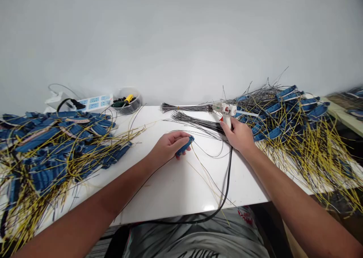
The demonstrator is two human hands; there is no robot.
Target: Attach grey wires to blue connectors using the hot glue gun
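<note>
Over the middle of the white table my left hand (169, 146) is closed round a small blue fabric piece (185, 145). Thin dark and yellow wires trail from that piece toward the table's front edge. Farther right, my right hand (239, 135) grips the handle of a white glue gun (227, 114), its nozzle end pointing left. A white glue stick (249, 114) sticks out of the gun's back. From the handle a black cord (228, 174) runs down over the front edge. Dark wire bundles (195, 122) lie beside and partly behind the gun.
Blue fabric pieces with yellow and dark wires pile up at left (68, 137) and at right (300, 118). A power strip (95, 102) and a clear round tub (132, 101) holding a yellow-handled tool stand at the back left. A wall rises behind the table.
</note>
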